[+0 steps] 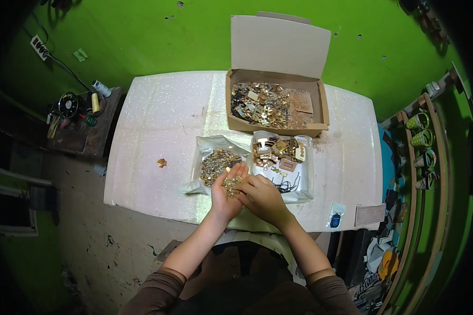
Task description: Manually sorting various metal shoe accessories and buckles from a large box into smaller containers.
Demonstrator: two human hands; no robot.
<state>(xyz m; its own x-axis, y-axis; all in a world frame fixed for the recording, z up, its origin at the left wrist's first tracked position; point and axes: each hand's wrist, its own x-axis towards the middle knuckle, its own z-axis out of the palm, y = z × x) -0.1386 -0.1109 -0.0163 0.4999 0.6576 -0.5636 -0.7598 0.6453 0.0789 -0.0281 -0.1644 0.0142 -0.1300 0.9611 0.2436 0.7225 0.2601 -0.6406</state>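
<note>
My left hand (226,208) is cupped palm up, with a small heap of gold-coloured metal trinkets (232,187) resting in it. My right hand (268,201) is bent over that palm, its fingertips pinched together at the heap; what lies between them, if anything, is too small to make out. Just beyond my left hand, a white plastic-lined tray (198,155) contains many gold and silver trinkets (215,164). Beside it, past my right hand, a second white tray (308,190) contains gold buckles and metal plates (279,149) and a dark beaded chain (287,186).
An open cardboard box (276,129) full of mixed metal fittings stands at the back of the white sparkly table (147,131). A brown scrap (162,163) lies at left. A small plastic packet (335,216) and a grey rectangular piece (370,215) lie near the right front edge.
</note>
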